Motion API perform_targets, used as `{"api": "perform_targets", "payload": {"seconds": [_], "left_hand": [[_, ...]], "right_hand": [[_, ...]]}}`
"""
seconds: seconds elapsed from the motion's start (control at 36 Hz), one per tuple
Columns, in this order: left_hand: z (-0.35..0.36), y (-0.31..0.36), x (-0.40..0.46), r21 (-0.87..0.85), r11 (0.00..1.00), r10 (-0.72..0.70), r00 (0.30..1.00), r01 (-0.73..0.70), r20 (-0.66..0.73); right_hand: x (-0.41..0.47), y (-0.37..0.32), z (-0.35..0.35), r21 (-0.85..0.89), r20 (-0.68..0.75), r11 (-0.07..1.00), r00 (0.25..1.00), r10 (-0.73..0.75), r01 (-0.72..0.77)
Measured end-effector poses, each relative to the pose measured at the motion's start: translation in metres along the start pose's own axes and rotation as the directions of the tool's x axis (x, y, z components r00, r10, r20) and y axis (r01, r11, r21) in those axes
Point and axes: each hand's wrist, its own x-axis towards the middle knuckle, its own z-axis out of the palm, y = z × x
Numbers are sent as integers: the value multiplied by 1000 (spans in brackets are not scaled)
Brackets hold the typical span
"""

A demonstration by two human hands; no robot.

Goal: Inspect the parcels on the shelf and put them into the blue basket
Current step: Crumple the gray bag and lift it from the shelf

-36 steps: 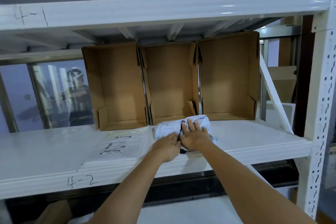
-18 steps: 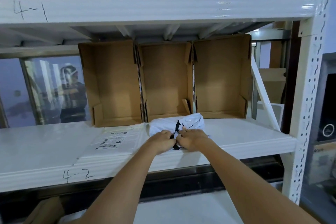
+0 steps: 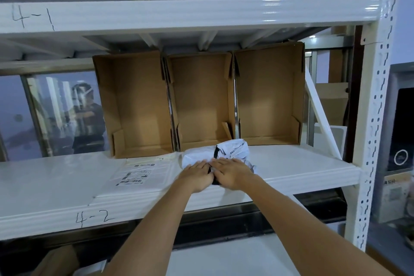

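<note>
Now my left hand point(image 3: 197, 176) and right hand point(image 3: 233, 173) rest side by side on the crumpled white plastic parcel point(image 3: 226, 152), fingers mostly straight and pressing its near edge, on the white metal shelf point(image 3: 302, 163) just before three open brown cardboard boxes point(image 3: 201, 101). I should gather it evenly, checking for tears. One flat white labelled parcel point(image 3: 139, 175) lies left of it; two parcels total.

A white shelf point(image 3: 291, 163) holds three open brown boxes point(image 3: 201, 105) in a row at the back, a flat parcel point(image 3: 139, 175) and a crumpled white bag point(image 3: 226, 150) just beside it.
</note>
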Motion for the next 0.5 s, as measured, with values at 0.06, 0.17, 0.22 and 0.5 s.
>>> {"api": "perform_targets", "payload": {"seconds": [0.06, 0.17, 0.22, 0.5], "left_hand": [[-1, 0, 0, 5, 1000, -12, 1000, 12, 16], [-3, 2, 0, 3, 1000, -24, 999, 24, 29], [-4, 2, 0, 5, 999, -33, 999, 33, 38], [-9, -7, -9, 43, 996, -83, 996, 82, 20]], "right_hand": [[1, 0, -1, 2, 47, 1000, 999, 23, -23], [6, -1, -3, -16, 110, 999, 993, 47, -46], [8, -1, -6, -28, 135, 998, 989, 54, -50], [-8, 7, -2, -22, -35, 995, 995, 92, -93]]}}
